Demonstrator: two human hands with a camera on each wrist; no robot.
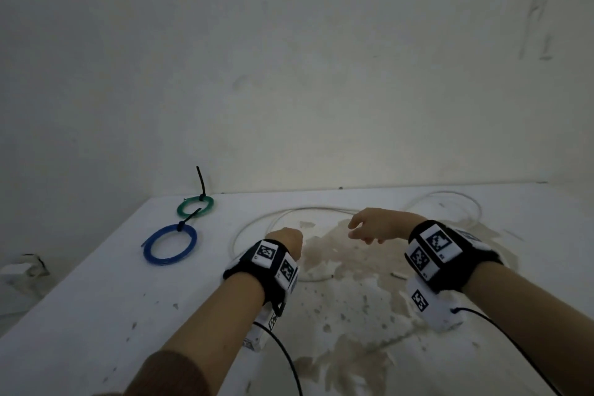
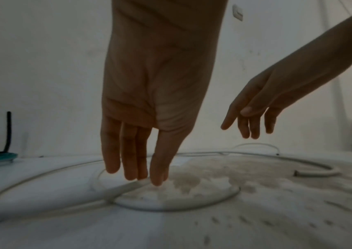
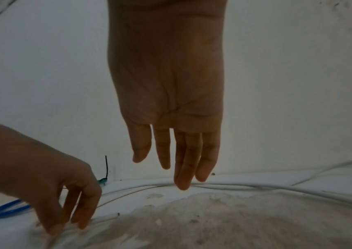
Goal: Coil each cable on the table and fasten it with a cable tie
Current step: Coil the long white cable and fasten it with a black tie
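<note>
White and badly scuffed, the bench (image 1: 96, 292) sits against a pale, marked wall (image 1: 289, 58), with a large brownish worn patch (image 1: 353, 267) in its middle. A long white cable (image 1: 289, 211) lies uncoiled across it in wide loose loops, one end (image 2: 315, 173) lying free on the patch.

At the far left of the bench two cables are already coiled and tied: a blue coil (image 1: 170, 244) nearer the person and a green coil (image 1: 195, 206) behind it near the wall, each cinched by a black cable tie — the one on the green coil (image 1: 201, 182) standing upright, the other (image 1: 188, 219) slanting over the blue coil.

Both hands hang over the white cable with nothing in them. The left hand (image 2: 155, 84) points its fingers (image 2: 155, 168) straight down, close together and relaxed, their tips right at a loop of the cable where it crosses itself; whether they touch it I cannot tell. The right hand (image 3: 166, 75) is higher and further back, its fingers (image 3: 183, 160) loosely extended and slightly spread above a strand of the cable — released, gripping nothing. Each wrist wears a black band (image 1: 263, 267) with printed square markers.
</note>
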